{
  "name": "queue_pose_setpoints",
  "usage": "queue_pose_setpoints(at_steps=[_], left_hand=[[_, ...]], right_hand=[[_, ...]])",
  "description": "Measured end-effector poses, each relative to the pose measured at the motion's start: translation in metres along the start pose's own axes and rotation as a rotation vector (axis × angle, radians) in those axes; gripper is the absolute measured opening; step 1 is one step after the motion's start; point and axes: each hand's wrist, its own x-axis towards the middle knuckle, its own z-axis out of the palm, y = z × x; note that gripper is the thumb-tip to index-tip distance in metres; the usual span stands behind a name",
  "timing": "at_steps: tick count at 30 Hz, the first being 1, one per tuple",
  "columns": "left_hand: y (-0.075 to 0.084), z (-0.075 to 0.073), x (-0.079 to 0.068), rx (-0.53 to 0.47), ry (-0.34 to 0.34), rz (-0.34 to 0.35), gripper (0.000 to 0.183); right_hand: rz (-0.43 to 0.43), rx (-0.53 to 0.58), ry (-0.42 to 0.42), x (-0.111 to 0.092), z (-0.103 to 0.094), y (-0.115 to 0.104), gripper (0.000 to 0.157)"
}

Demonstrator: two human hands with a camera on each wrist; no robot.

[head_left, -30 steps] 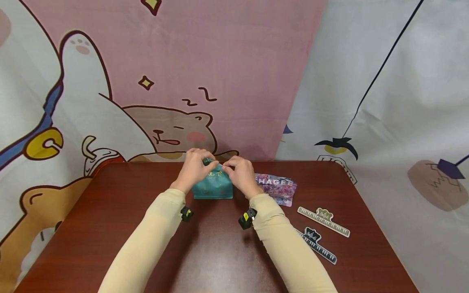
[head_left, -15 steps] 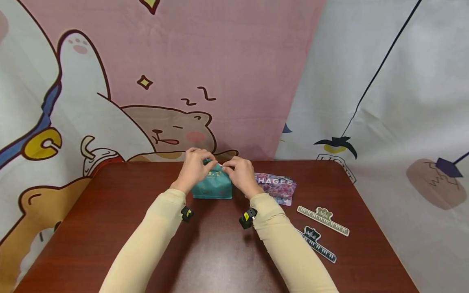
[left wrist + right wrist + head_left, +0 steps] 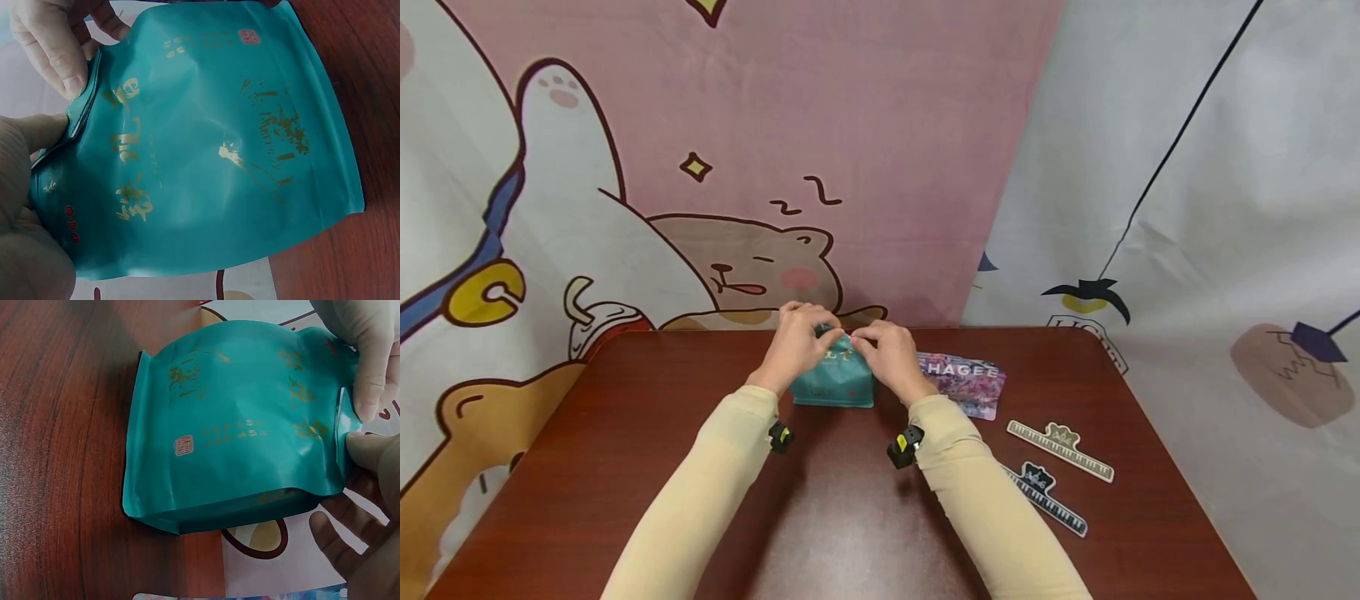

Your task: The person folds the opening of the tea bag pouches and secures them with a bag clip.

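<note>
A teal pouch (image 3: 833,385) with gold lettering stands upright on the table, its flat base toward me. My left hand (image 3: 799,343) pinches its top edge at the left, thumb in front. At the right end of the same edge, the thumb and fingers of my right hand (image 3: 891,354) pinch it too. Both wrist views show a narrow strip of the top folded over, the fold (image 3: 84,112) lying between the two hands. In the right wrist view, some right-hand fingers (image 3: 337,531) extend loosely behind the pouch (image 3: 231,425).
A purple-pink printed pouch (image 3: 966,385) lies right of my right hand. Nearer on the right are a cream clip (image 3: 1062,450) and a black clip (image 3: 1047,500) with piano-key patterns. A cartoon cloth (image 3: 887,167) hangs behind the table's (image 3: 647,433) far edge.
My right fingertips have shifted very slightly left along the pouch's top edge. Both hands keep their pinch, and the other things stay put.
</note>
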Motion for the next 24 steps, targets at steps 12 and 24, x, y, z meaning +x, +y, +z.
queue_pose_setpoints(at_steps=[12, 24], left_hand=[[-0.0001, 0.0038, 0.0009, 0.021, -0.006, 0.005, 0.006], [0.0050, 0.0059, 0.0013, 0.029, 0.012, -0.017, 0.005]], right_hand=[[-0.065, -0.033, 0.076, -0.0028, 0.0049, 0.0041, 0.012], [-0.050, -0.033, 0.027, -0.0025, 0.0040, 0.0055, 0.012]])
